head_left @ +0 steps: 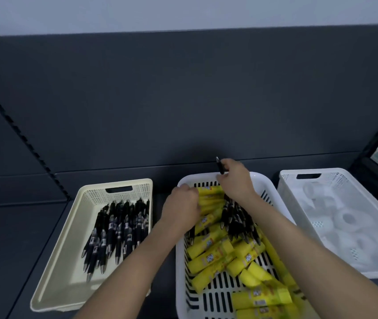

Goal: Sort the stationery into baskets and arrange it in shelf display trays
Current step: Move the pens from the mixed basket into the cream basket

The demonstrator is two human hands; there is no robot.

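A white slotted basket point(181, 268) in the middle holds several yellow packets point(211, 257) mixed with black pens point(238, 221). My right hand point(236, 180) is raised over the basket's far rim and pinches one black pen point(219, 165), which points upward. My left hand point(182, 207) reaches into the far left of the same basket, fingers curled on yellow packets. A cream basket point(59, 270) on the left holds several black pens point(116, 229) lying side by side.
A white basket point(285, 187) on the right holds white tape rolls point(346, 218). All three baskets stand on a dark shelf point(10, 249) with a dark back panel point(183, 100). A slotted upright runs along the left.
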